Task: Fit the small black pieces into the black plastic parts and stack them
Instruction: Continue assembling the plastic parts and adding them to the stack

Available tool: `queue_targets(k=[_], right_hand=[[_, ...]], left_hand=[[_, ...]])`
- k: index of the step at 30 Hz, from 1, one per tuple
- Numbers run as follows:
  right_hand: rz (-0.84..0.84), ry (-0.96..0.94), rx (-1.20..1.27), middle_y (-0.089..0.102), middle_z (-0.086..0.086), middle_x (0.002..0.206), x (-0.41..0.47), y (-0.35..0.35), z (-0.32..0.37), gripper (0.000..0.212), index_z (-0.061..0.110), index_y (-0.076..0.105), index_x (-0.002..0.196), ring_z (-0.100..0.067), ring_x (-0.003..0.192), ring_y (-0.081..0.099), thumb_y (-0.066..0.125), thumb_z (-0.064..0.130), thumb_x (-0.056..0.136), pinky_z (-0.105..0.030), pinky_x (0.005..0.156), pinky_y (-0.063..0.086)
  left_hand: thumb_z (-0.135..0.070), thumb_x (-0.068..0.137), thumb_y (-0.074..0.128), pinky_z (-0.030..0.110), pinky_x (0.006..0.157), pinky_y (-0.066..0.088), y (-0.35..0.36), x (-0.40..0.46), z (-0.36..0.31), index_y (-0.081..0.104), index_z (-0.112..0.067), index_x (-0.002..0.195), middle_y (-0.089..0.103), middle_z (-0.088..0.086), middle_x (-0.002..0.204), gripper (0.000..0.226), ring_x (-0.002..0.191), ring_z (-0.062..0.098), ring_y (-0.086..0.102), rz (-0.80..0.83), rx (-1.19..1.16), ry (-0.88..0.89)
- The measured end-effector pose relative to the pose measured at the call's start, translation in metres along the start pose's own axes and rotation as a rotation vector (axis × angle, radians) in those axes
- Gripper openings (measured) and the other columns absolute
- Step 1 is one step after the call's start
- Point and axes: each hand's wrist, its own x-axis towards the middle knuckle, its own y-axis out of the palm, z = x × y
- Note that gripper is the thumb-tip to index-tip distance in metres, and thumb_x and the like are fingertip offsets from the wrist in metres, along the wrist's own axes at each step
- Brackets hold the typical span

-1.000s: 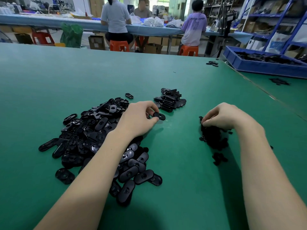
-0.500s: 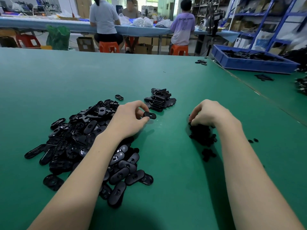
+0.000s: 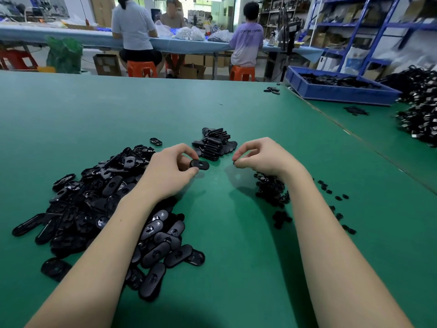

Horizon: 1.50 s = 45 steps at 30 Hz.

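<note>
Green worktop (image 3: 236, 268), seen from the head camera.

Left hand (image 3: 169, 171) — raised just above the worktop, thumb and forefinger pinching one oval black plastic part (image 3: 200, 164) by its near end; the part lies roughly level, a small square opening showing at its middle.

Right hand (image 3: 262, 157) — opposite, a short gap away, fingers curled with thumb and forefinger tips pinched on a small black piece (image 3: 234, 162), of which only a sliver shows.

Loose heap of oval parts (image 3: 94, 204) — left, under and around the left forearm, spilling toward the near edge.

Stack of oval parts (image 3: 214, 144) — just beyond the two hands, layered unevenly.

Pile of small black pieces (image 3: 272, 188) — under the right wrist, with strays scattered to its right.

Blue tray (image 3: 340, 92) — far right, holding dark parts; another dark heap (image 3: 418, 102) beside it.

Background — people seated on orange stools (image 3: 142, 68) at a long blue table.
</note>
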Motion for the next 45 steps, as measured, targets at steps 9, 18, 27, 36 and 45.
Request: queue_targets(k=[9, 18, 27, 36, 45], right_hand=[[0.121, -0.032, 0.267, 0.064, 0.008, 0.077, -0.003, 0.025, 0.017, 0.009, 0.027, 0.078, 0.092, -0.008, 0.060, 0.039, 0.076, 0.020, 0.088, -0.016, 0.048, 0.030], [0.164, -0.045, 0.339, 0.066, 0.009, 0.076, -0.004, 0.034, 0.025, 0.010, 0.028, 0.074, 0.085, -0.010, 0.060, 0.042, 0.080, 0.021, 0.084, -0.019, 0.049, 0.029], [0.074, -0.076, 0.354, 0.063, 0.005, 0.076, 0.000, 0.041, 0.029, 0.008, 0.025, 0.076, 0.089, -0.002, 0.044, 0.038, 0.076, 0.016, 0.088, -0.012, 0.042, 0.030], [0.019, -0.058, 0.344, 0.056, 0.017, 0.053, 0.002, 0.046, 0.029, 0.006, 0.019, 0.077, 0.084, 0.005, 0.040, 0.044, 0.081, 0.014, 0.083, -0.005, 0.040, 0.028], [0.010, 0.017, 0.325, 0.060, 0.018, 0.052, -0.001, 0.044, 0.030, 0.014, 0.025, 0.076, 0.082, 0.001, 0.040, 0.042, 0.088, 0.029, 0.076, -0.010, 0.036, 0.024]], left_hand=[[-0.015, 0.086, 0.072, 0.008, 0.064, 0.040, -0.002, 0.001, 0.000, 0.065, -0.025, 0.096, 0.076, -0.008, 0.083, 0.016, 0.073, 0.006, 0.062, 0.006, -0.112, -0.037], [-0.016, 0.086, 0.071, 0.018, 0.070, 0.044, -0.003, 0.001, -0.001, 0.066, -0.027, 0.098, 0.077, -0.008, 0.084, 0.017, 0.082, 0.010, 0.067, 0.021, -0.179, -0.068], [-0.016, 0.086, 0.072, 0.018, 0.070, 0.044, -0.003, 0.003, 0.000, 0.066, -0.028, 0.097, 0.076, -0.010, 0.082, 0.018, 0.075, 0.005, 0.066, 0.018, -0.194, -0.060], [-0.012, 0.084, 0.074, 0.029, 0.084, 0.052, 0.000, 0.004, 0.000, 0.068, -0.026, 0.096, 0.077, -0.009, 0.083, 0.020, 0.087, 0.016, 0.070, 0.017, -0.198, -0.024], [-0.009, 0.084, 0.073, 0.027, 0.077, 0.048, -0.001, 0.004, 0.002, 0.069, -0.025, 0.094, 0.076, -0.008, 0.080, 0.020, 0.071, 0.011, 0.063, 0.035, -0.304, -0.075]])
